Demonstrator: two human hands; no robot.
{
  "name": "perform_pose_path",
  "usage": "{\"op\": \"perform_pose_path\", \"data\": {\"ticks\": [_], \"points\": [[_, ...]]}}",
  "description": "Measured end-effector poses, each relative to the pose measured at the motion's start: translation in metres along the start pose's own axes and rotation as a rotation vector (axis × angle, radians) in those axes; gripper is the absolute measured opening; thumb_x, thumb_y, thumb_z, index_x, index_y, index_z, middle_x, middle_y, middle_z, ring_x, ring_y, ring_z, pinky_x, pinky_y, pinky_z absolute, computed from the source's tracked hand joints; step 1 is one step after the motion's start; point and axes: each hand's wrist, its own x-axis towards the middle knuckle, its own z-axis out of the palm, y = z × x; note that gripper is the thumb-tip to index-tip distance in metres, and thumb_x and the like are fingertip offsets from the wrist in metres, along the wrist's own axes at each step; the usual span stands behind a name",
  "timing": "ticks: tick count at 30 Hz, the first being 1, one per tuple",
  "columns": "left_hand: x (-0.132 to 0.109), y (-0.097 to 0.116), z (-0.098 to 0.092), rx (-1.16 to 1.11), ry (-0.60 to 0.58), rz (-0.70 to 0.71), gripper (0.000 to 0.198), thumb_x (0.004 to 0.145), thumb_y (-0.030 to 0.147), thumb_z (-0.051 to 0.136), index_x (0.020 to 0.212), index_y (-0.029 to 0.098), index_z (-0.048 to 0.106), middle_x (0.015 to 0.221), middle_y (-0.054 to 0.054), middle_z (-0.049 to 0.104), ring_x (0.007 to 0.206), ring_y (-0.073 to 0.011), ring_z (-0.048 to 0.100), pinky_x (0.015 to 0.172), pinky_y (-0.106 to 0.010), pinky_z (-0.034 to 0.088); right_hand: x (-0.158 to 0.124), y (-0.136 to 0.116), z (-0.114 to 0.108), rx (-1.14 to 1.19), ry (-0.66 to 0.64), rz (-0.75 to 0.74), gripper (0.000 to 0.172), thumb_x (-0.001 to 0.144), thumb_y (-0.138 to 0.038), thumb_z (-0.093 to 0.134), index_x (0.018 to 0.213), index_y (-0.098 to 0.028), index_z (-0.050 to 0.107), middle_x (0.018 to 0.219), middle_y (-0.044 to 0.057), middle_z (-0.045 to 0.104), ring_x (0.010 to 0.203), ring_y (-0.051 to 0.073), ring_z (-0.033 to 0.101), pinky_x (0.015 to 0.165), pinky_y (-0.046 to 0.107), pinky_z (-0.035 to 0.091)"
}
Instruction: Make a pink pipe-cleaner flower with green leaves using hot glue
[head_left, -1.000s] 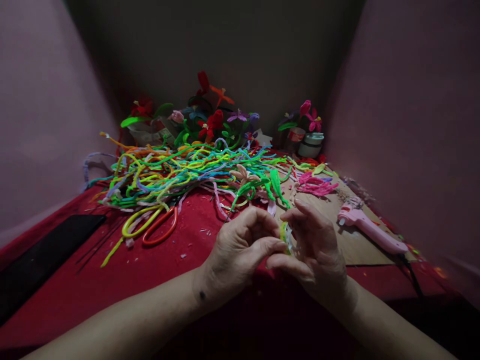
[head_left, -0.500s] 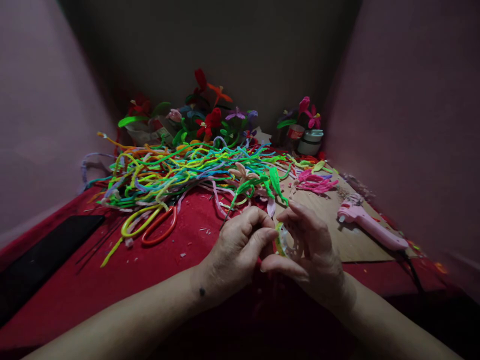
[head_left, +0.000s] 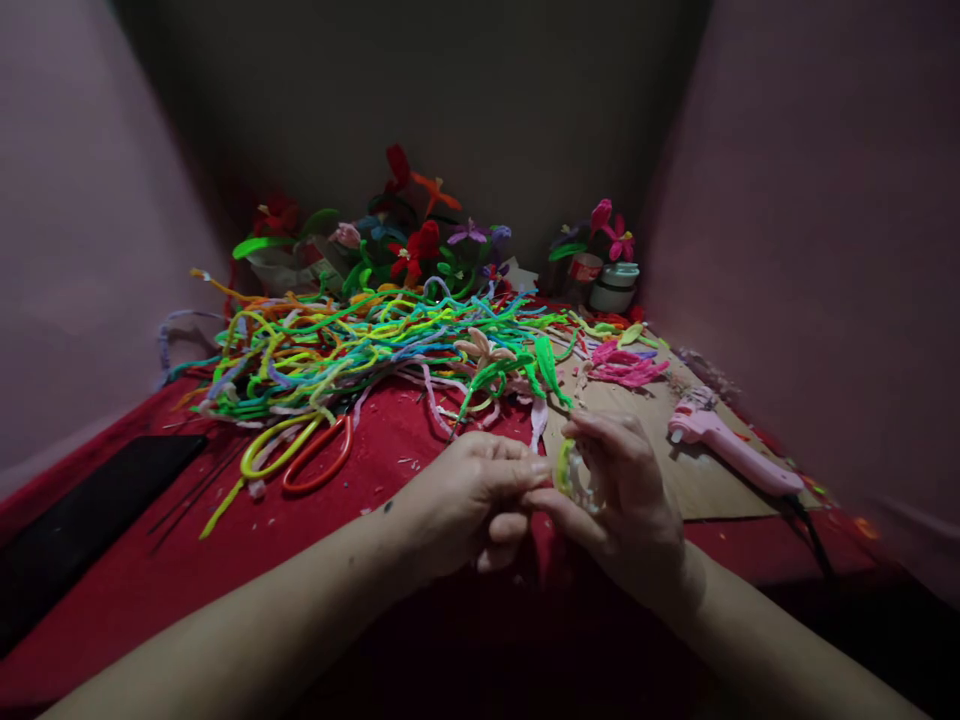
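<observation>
Head view: left hand (head_left: 469, 495) and right hand (head_left: 626, 495) meet low above red cloth-covered table (head_left: 225, 570), both pinched on small yellow-green fuzzy pipe-cleaner loop (head_left: 562, 466); fingers hide most of loop, pale part behind it unclear

Rolled the left hand (head_left: 476, 490) over, from thumb-side up to knuckles up, with fingers (head_left: 496, 526) now tucked beneath rather than arched above the thumb. Curled the right hand (head_left: 626, 490) closer round the green loop (head_left: 562, 466), index no longer lifted. Pinched the left fingertips onto the loop's left side.
</observation>
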Motion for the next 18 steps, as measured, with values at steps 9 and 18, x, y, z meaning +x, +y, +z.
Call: {"op": "perform_pose_path", "data": {"ticks": [9,18], "points": [[0.003,-0.005,0.005,0.559,0.169,0.027,0.015,0.071,0.027,0.050,0.061,0.017,0.047,0.040,0.007,0.039,0.033,-0.0067,0.034,0.033,-0.019,0.022,0.001,-0.010,-0.010,-0.041,-0.017,-0.021,0.037,0.077,-0.006,0.047,0.110,-0.021,0.045,0.096,0.007,0.048,0.092,0.020,0.049,0.078,0.036,0.044],[0.009,0.014,-0.036,0.990,0.756,0.569,0.017,0.075,0.029,0.047,0.064,0.017,0.052,0.058,0.002,0.050,0.055,-0.0108,0.045,0.054,-0.022,0.034,0.011,0.044,-0.023,-0.591,-0.137,0.157,0.017,0.082,-0.033,0.053,0.076,-0.018,0.057,0.079,0.007,0.051,0.075,0.021,0.049,0.067,0.036,0.042]]}}
